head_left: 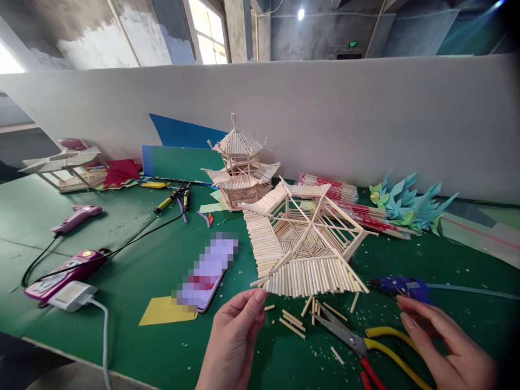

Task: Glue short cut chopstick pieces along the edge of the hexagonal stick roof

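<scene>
A roof model of small wooden sticks (303, 244) lies on the green table (162, 254). My left hand (233, 338) is pinched shut at the roof's front left corner; what its fingertips hold is too small to make out. My right hand (442, 346) lies with its fingers stretched out, holding nothing, the fingertips just short of a blue glue gun (402, 287). Between my hands lie loose cut sticks (292, 322) and cutting pliers with yellow and red handles (365, 344).
A finished stick pagoda (239, 162) stands behind the roof. Packs of sticks (345, 197) and teal paper folds (410, 206) lie at the right. A phone (207, 273) on yellow paper, two pink glue guns (77, 216) (65, 273), cables and a white adapter (73, 295) lie at the left.
</scene>
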Demonstrator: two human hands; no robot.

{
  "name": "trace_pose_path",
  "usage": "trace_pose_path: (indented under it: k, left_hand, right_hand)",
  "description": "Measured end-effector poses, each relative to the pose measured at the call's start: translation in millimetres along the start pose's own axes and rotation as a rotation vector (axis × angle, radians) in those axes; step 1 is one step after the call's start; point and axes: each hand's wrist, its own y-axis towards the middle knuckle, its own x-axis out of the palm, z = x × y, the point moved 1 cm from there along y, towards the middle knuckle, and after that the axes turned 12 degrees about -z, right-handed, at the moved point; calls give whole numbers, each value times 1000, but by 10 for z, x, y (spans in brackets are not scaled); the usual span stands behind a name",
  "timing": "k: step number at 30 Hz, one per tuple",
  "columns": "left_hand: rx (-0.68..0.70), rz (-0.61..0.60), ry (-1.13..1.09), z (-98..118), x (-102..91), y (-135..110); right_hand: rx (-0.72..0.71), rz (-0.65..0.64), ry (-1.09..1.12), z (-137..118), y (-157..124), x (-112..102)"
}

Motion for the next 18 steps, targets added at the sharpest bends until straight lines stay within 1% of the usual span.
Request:
trace_pose_path:
  k: [3, 5, 7, 9, 12, 15, 16, 18]
  left_hand:
    - [-16, -5, 2, -15, -30, -31]
    - [-25, 16, -6, -41, -81, -55]
    - [-32, 49, -15, -82, -161, -66]
    - [-34, 91, -16, -127, -256, -53]
    - [35, 157, -22, -159, -357, 16]
    - [115, 200, 0, -128, -362, 140]
    - [132, 196, 20, -112, -347, 193]
    - [163, 141, 64, -85, -305, 309]
  right_hand:
    - [49, -63, -8, -84, 2, -37]
    - [112, -111, 42, -164, 16, -56]
    - [196, -112, 157, -257, 53, -57]
    - [246, -63, 325, -350, 125, -35]
    - [216, 8, 496, -450, 309, 33]
    - [172, -16, 524, -463, 565, 132]
    - [156, -32, 522, -446, 657, 170]
    - [121, -74, 505, -387, 836, 253]
